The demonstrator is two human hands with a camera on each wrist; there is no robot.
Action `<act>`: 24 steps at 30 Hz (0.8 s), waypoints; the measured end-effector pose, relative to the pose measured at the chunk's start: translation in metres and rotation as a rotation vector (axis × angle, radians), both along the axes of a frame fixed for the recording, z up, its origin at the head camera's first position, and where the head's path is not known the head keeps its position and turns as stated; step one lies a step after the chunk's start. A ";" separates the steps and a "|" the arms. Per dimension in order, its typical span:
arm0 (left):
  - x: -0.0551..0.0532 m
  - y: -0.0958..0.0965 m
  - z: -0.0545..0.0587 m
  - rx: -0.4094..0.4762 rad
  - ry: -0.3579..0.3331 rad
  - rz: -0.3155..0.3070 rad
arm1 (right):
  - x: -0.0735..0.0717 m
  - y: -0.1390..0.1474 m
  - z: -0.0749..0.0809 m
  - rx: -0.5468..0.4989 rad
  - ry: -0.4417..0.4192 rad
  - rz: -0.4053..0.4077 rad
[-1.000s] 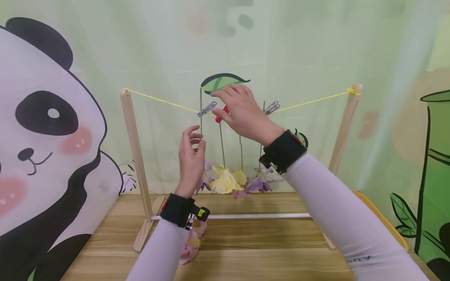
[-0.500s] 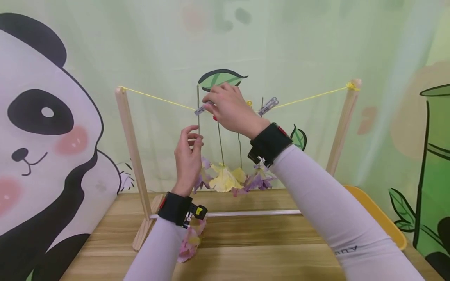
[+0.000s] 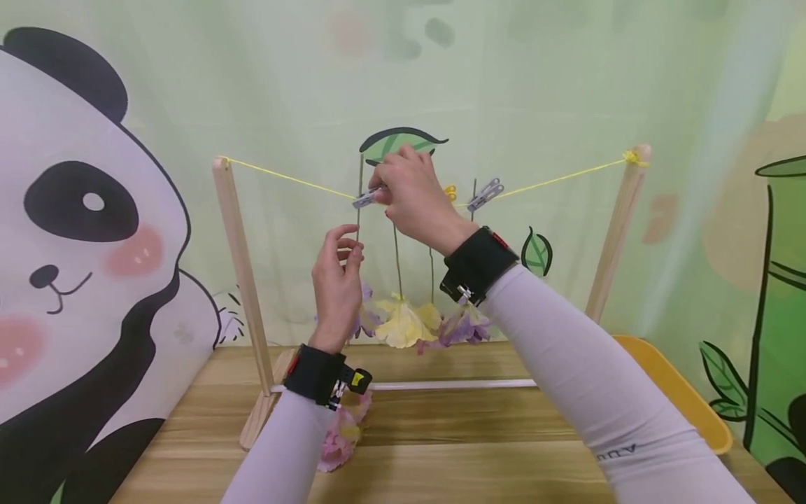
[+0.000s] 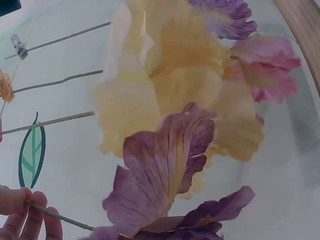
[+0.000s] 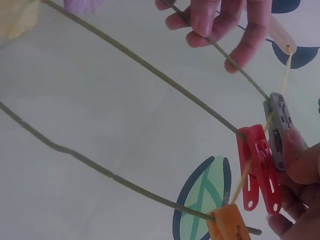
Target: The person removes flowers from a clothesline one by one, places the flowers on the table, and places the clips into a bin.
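My left hand (image 3: 338,280) pinches the green stem (image 4: 60,217) of an artificial purple flower (image 4: 160,160), thumb on one side and fingers behind. The bloom hangs downward. Above it, my right hand (image 3: 412,192) holds a grey clothespin (image 5: 280,117) by its handle end, thumb on the near side. The clothespin's nose sits on the yellow string (image 3: 292,182), over the top part of that same stem. Right beside my right fingers is a red clothespin (image 5: 257,165) gripping another stem; in the head view my hand hides most of it.
A yellow flower (image 3: 403,325) and other purple and pink ones hang from the string, one by an orange clothespin (image 5: 228,222). Wooden posts (image 3: 242,280) carry the string. A pink flower (image 3: 340,441) lies on the table; a yellow tray (image 3: 680,392) stands at right.
My right hand has moved left and slightly down from beside the red clothespin and taken hold of the grey one. The left hand has stayed at the stem.
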State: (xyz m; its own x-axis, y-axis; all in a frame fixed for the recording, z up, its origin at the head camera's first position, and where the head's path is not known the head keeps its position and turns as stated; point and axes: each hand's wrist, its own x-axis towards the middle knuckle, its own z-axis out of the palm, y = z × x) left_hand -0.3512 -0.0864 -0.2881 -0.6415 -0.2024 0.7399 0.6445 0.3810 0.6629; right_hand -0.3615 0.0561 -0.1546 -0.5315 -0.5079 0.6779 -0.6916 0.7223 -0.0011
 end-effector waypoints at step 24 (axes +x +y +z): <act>0.007 -0.002 0.003 -0.023 0.061 0.058 | 0.000 0.014 -0.009 -0.177 0.145 0.053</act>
